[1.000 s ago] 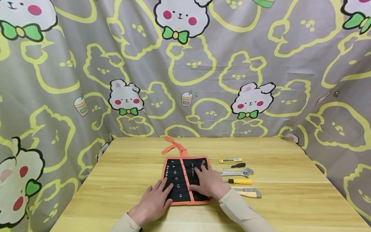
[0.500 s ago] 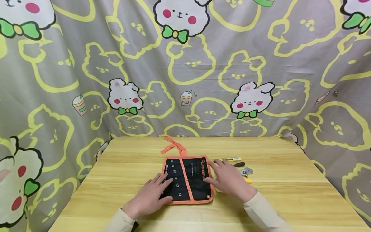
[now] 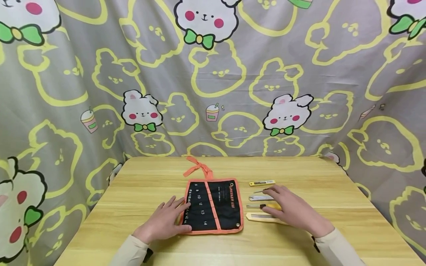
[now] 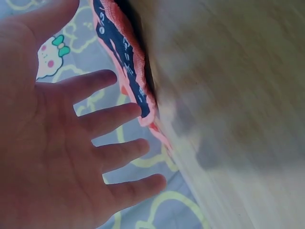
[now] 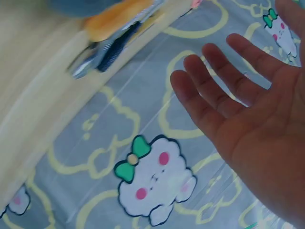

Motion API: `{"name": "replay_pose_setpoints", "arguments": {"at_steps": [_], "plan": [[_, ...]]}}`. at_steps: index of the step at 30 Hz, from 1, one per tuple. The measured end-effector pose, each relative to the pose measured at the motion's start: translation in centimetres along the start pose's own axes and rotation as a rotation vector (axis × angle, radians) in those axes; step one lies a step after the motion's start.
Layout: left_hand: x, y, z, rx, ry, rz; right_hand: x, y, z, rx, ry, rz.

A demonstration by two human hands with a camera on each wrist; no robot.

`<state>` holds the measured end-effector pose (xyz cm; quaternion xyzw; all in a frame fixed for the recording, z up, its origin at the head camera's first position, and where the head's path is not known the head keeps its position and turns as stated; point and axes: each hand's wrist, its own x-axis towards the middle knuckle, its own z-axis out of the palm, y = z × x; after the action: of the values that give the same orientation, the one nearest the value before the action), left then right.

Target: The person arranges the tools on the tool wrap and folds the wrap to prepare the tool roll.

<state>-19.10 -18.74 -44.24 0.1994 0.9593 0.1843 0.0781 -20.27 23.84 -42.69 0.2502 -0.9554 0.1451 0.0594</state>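
A black tool pouch (image 3: 227,210) with orange trim and printed numbers lies flat on the table. My left hand (image 3: 164,220) is at its left edge, fingers spread; whether they touch the cloth I cannot tell. In the left wrist view the palm of the left hand (image 4: 62,138) shows nothing held. My right hand (image 3: 294,208) hovers over a row of tools, fingers extended, partly hiding them. From back to front these are a small yellow case (image 3: 262,183), a thin screwdriver (image 3: 259,191), a wrench (image 3: 260,198), a yellow-handled screwdriver (image 3: 254,206) and a utility knife (image 3: 261,217).
Orange tie straps (image 3: 199,168) trail from the pouch's back edge. The wooden table (image 3: 110,207) ends at a grey curtain (image 3: 229,92) with cartoon animals, which hangs behind it and at both sides.
My right hand has moved right, off the pouch and over the tools. The left hand has shifted slightly left toward the pouch's edge.
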Motion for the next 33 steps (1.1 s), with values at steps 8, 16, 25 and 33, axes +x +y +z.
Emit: {"name": "replay_pose_setpoints", "arguments": {"at_steps": [8, 16, 25, 33], "plan": [[-0.1, 0.0, -0.2, 0.001, -0.017, -0.004, -2.3, 2.0, -0.7, -0.041, -0.002, 0.001], [-0.3, -0.1, 0.1, -0.001, -0.02, 0.022, -3.6, 3.5, -0.2, -0.05, -0.027, 0.005], [0.0, -0.3, 0.5, 0.01, -0.031, -0.009, -4.7, 4.6, 0.7, -0.071, -0.022, -0.068], [0.1, -0.2, 0.6, 0.011, -0.031, 0.003, -4.7, 5.2, 1.0, -0.033, -0.031, -0.107]]}}
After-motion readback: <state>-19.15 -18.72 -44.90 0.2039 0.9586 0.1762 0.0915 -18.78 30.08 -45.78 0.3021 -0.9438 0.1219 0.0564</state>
